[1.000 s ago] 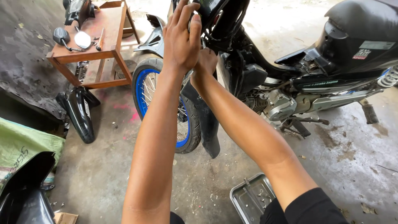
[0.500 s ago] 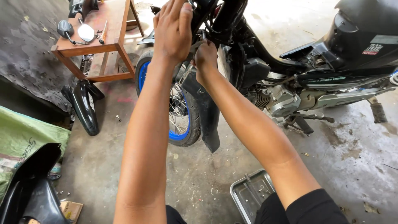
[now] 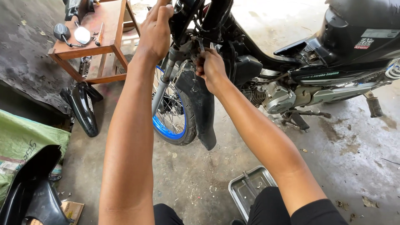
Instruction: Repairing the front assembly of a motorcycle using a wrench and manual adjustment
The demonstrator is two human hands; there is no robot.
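wrench (image 3: pixel 201 44) work at the fork (image 3: pixel 166 73) top, twelve o'clock: right hand (image 3: pixel 210 66) clenched on the wrench, left hand (image 3: pixel 156 31) pressed flat against the steering column. next likely needs a steady turn.

Wooden stool (image 3: pixel 109 51) at upper left carries two round mirrors (image 3: pixel 73 33) and a screwdriver (image 3: pixel 100 34). Black fairing panel (image 3: pixel 83 107) leans on floor beside it. Green tarp (image 3: pixel 25 139) left. Metal tray (image 3: pixel 250 189) on concrete, bottom centre.
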